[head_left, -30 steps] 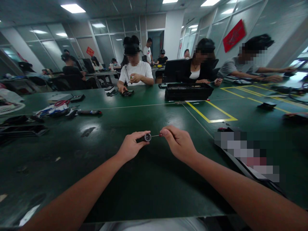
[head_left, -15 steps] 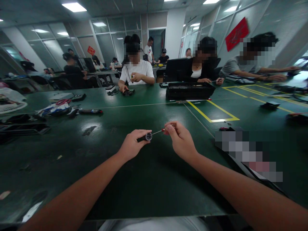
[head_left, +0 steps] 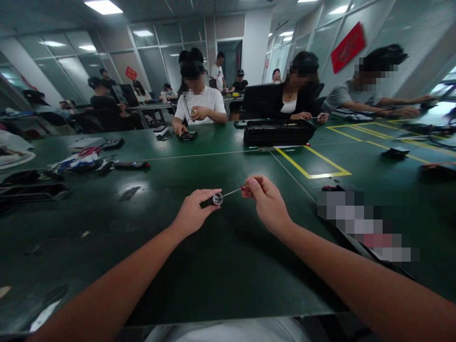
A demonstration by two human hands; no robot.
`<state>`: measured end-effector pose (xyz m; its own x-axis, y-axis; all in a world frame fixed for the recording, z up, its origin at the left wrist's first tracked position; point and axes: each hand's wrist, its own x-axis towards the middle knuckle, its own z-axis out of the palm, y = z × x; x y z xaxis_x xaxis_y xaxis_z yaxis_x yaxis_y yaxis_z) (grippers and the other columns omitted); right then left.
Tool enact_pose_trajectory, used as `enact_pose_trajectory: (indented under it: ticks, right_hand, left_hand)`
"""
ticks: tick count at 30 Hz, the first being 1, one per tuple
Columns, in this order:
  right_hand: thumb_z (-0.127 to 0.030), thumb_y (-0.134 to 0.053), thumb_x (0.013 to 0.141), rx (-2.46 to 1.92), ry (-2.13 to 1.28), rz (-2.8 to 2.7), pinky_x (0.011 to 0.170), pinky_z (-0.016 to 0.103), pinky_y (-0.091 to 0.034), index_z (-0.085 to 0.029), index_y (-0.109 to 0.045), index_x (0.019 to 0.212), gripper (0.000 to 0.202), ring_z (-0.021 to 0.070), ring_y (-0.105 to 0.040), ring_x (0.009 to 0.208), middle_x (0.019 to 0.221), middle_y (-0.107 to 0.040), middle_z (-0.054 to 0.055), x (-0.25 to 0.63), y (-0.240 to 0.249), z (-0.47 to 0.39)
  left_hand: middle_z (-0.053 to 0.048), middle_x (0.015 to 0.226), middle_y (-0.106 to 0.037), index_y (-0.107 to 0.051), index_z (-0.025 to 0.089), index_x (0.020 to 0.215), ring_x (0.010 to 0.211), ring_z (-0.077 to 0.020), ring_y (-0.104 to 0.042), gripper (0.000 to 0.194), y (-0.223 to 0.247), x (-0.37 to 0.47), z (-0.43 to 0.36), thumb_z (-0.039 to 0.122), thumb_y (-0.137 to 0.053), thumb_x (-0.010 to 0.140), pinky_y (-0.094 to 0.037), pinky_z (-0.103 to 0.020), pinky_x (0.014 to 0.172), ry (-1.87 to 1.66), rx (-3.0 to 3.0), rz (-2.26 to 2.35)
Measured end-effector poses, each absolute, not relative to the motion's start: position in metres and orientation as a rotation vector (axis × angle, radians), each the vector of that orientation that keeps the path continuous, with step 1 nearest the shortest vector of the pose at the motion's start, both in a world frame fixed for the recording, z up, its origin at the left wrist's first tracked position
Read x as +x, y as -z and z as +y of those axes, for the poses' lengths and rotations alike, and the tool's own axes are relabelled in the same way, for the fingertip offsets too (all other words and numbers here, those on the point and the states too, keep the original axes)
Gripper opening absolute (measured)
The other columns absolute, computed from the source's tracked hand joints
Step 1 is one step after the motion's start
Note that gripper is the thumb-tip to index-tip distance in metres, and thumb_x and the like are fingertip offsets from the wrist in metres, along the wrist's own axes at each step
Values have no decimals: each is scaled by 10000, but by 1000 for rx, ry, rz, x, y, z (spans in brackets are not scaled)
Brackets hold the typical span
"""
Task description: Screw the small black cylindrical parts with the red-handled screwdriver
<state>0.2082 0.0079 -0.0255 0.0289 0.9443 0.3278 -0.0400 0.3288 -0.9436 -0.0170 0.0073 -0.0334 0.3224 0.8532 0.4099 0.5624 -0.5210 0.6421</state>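
My left hand (head_left: 194, 211) is closed around a small dark cylinder (head_left: 217, 198) with a pale ring at its open end, which faces right and toward me. Between the fingers of my right hand (head_left: 265, 199) is the red handle of a thin screwdriver (head_left: 232, 192). Its metal shaft points left, and the tip reaches the cylinder's open end; how deep it goes I cannot tell. Both hands are held above the green table (head_left: 213, 280).
A long black box (head_left: 280, 133) stands across the table, near yellow tape (head_left: 309, 176). Cables and small parts (head_left: 83, 160) lie at left beside a black pen-like tool (head_left: 131, 166). A blurred-out item (head_left: 359, 223) lies at right. Several people sit opposite.
The view has shifted slightly. The cylinder's open end has turned a little more toward me, and the screwdriver stays at it. Both hands keep their grip.
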Motion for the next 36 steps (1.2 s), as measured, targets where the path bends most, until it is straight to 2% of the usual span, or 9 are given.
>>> enact_pose_trajectory:
  ticks: [5, 8, 12, 15, 20, 23, 29, 32, 36]
  right_hand:
    - [-418, -524, 980, -976, -821, -1460, 779, 363, -534, -221, -611, 1011, 218, 182, -675, 819, 890, -703, 34, 208, 20, 0]
    - [-443, -550, 969, -1049, -686, -1604, 696, 325, -515, -222, -641, 1011, 243, 179, -691, 772, 852, -731, 28, 211, 13, -6]
    - [-527, -652, 890, -1195, -395, -1751, 501, 274, -370, -218, -626, 698, 365, 123, -537, 495, 562, -613, -24, 214, 4, -11]
    - [-544, -651, 887, -1201, -288, -1768, 482, 273, -336, -217, -583, 617, 430, 108, -468, 454, 504, -537, -36, 215, 3, -10]
    - [-382, -578, 960, -1084, -384, -1885, 607, 294, -464, -223, -663, 988, 183, 169, -651, 691, 812, -718, 21, 216, 6, -10]
    - [-295, -529, 972, -1004, -445, -1934, 728, 322, -506, -225, -627, 1051, 144, 195, -684, 849, 943, -730, 43, 216, 5, -11]
    - [-440, -465, 1012, -1076, -438, -1919, 610, 305, -450, -244, -693, 983, 302, 170, -638, 661, 814, -722, 15, 215, 4, -14]
    - [-426, -439, 1024, -1097, -438, -1871, 581, 308, -433, -255, -675, 1130, 310, 164, -608, 602, 786, -710, 8, 213, 7, -15]
    - [-342, -465, 1006, -1052, -469, -1854, 682, 334, -481, -242, -553, 1238, 268, 198, -641, 756, 864, -676, 29, 213, 11, -14]
  left_hand:
    - [-46, 1251, -697, -675, 274, 1271, 1173, -236, -616, 431, 35, -18, 7, 226, -737, 847, -449, -441, 1058, -1024, 2202, 1272]
    - [-43, 1249, -697, -669, 285, 1279, 1168, -239, -616, 448, 35, -18, 7, 226, -742, 841, -447, -443, 1054, -1027, 2193, 1294]
    - [-46, 1236, -703, -673, 287, 1275, 1154, -246, -624, 445, 34, -17, 6, 222, -738, 840, -455, -445, 1044, -1008, 2184, 1316]
    - [-46, 1239, -702, -670, 294, 1282, 1161, -245, -622, 454, 34, -18, 6, 222, -738, 839, -453, -442, 1049, -1006, 2185, 1318]
    - [-48, 1249, -699, -674, 289, 1276, 1178, -248, -620, 445, 37, -19, 9, 224, -736, 840, -440, -449, 1070, -1016, 2186, 1302]
    - [-46, 1253, -697, -675, 278, 1272, 1185, -241, -617, 435, 37, -19, 8, 212, -728, 845, -436, -441, 1076, -1020, 2184, 1304]
    - [-42, 1248, -699, -675, 279, 1268, 1180, -242, -616, 427, 34, -17, 6, 214, -727, 849, -442, -444, 1067, -999, 2188, 1302]
    - [-42, 1243, -702, -676, 276, 1267, 1179, -243, -616, 427, 34, -17, 6, 206, -726, 849, -440, -446, 1067, -990, 2199, 1296]
    - [-42, 1261, -693, -668, 286, 1277, 1188, -246, -615, 426, 33, -17, 6, 214, -711, 859, -445, -448, 1065, -989, 2194, 1304]
